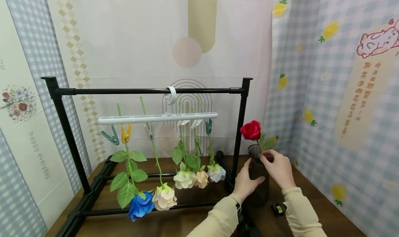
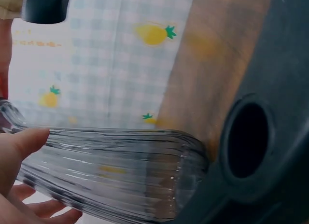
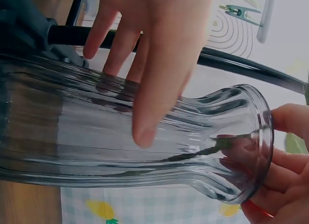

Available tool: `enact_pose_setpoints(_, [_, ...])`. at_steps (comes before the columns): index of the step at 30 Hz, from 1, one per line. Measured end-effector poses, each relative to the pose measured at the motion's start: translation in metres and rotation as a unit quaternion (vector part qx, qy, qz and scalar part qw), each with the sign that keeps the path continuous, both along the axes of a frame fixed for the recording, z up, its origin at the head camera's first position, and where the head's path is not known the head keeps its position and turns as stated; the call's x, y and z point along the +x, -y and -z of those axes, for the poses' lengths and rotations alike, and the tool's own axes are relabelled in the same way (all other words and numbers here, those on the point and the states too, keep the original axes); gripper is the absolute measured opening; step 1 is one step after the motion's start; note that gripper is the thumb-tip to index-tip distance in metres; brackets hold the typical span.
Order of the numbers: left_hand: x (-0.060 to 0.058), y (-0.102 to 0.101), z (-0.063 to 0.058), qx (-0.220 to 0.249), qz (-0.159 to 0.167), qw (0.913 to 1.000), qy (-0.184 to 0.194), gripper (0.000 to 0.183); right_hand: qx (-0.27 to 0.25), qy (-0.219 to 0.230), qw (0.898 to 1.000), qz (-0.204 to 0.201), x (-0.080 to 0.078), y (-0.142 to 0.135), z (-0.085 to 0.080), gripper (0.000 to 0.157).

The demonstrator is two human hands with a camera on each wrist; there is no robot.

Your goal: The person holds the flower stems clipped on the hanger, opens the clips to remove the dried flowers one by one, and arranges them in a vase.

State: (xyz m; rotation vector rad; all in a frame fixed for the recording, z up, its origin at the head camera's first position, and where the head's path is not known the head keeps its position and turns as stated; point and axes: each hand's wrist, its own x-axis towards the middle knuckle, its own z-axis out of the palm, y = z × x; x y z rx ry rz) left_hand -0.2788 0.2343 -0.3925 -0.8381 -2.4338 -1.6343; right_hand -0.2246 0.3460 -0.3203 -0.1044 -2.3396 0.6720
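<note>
A ribbed clear glass vase (image 3: 106, 122) stands upright on the table at the right of the head view. My left hand (image 1: 246, 182) holds it around the body, with thumb (image 2: 34, 139) and fingers on opposite sides. At its mouth my right hand (image 1: 278, 168) pinches a red rose (image 1: 250, 130) low on the stem, fingertips right at the rim. The bloom leans left above the mouth, with green leaves beside it. Inside the neck the lower stem (image 3: 207, 151) shows through the glass. The exact pinch point is partly hidden by the fingers.
Left of the vase stands a black rack (image 1: 149, 91) carrying a pale hanger (image 1: 156, 118). Several flowers hang upside down from its clips, among them a blue rose (image 1: 141, 205) and a cream one (image 1: 164, 197). A small black device (image 1: 278, 209) sits near the right wrist.
</note>
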Motion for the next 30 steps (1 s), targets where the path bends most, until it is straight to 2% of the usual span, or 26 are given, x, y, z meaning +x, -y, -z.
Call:
enact_pose_setpoints(4, [0.000,0.002,0.005,-0.005,-0.018,0.9998,-0.009,0.073,-0.012,0.006,1.000,-0.014,0.003,0.004,0.002,0.032])
enact_pose_setpoints(8, [0.000,0.002,0.004,-0.017,-0.018,0.9997,0.000,0.071,-0.030,-0.002,0.999,-0.029,0.010,0.005,0.000,0.036])
enact_pose_setpoints(15, [0.000,0.002,-0.006,-0.047,-0.007,0.9986,0.022,0.072,-0.059,-0.088,0.994,0.027,0.026,0.020,-0.010,0.032])
enact_pose_setpoints(19, [-0.005,0.029,-0.017,-0.059,-0.006,0.9973,0.044,0.076,-0.053,-0.119,0.991,-0.005,0.028,0.044,-0.018,0.028])
enact_pose_setpoints(23, [0.003,0.064,-0.041,-0.079,0.011,0.9952,0.058,0.079,-0.010,-0.126,0.991,-0.035,0.036,0.064,-0.031,0.025])
enact_pose_setpoints(25, [0.011,0.085,-0.056,-0.095,0.019,0.9944,0.043,0.075,0.016,-0.132,0.990,-0.052,0.040,0.075,-0.038,0.023])
enact_pose_setpoints(27, [0.019,0.109,-0.072,-0.109,0.019,0.9938,0.012,0.067,0.034,-0.142,0.986,-0.080,0.042,0.086,-0.045,0.021])
enact_pose_setpoints(30, [0.029,0.150,-0.092,-0.113,-0.020,0.9915,-0.061,0.051,0.055,-0.165,0.976,-0.131,0.039,0.107,-0.053,0.017])
